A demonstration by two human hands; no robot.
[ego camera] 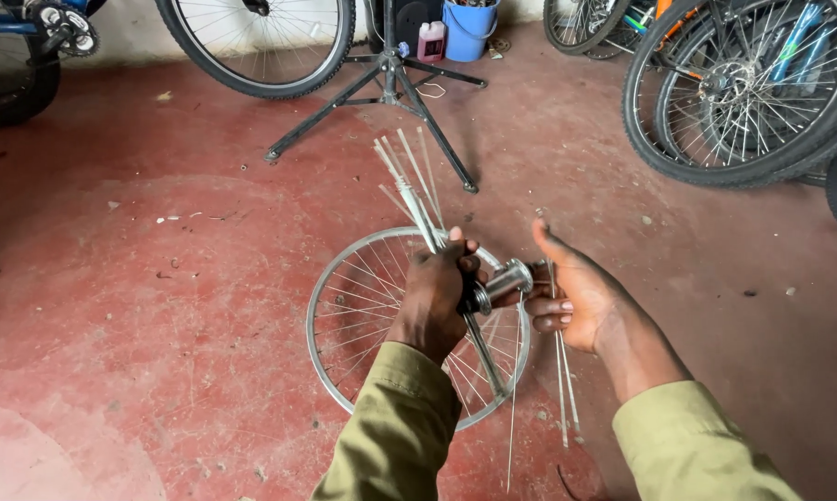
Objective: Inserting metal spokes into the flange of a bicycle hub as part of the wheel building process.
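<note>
My left hand [437,292] is closed around a bundle of thin steel spokes [409,176] that fan upward out of the fist, and it also grips a silver wheel hub [506,278]. My right hand [576,297] is at the hub's right end, thumb raised, fingers curled against it, with a few loose spokes [564,390] hanging down from it. Below both hands a spoked silver wheel rim [330,278] lies flat on the red floor.
A black repair stand [390,83] stands on its tripod legs ahead. A bicycle wheel [251,46] is behind it. More bicycles [743,93] lean at the right. A blue bucket [467,28] and a pink bottle [430,42] sit by the wall.
</note>
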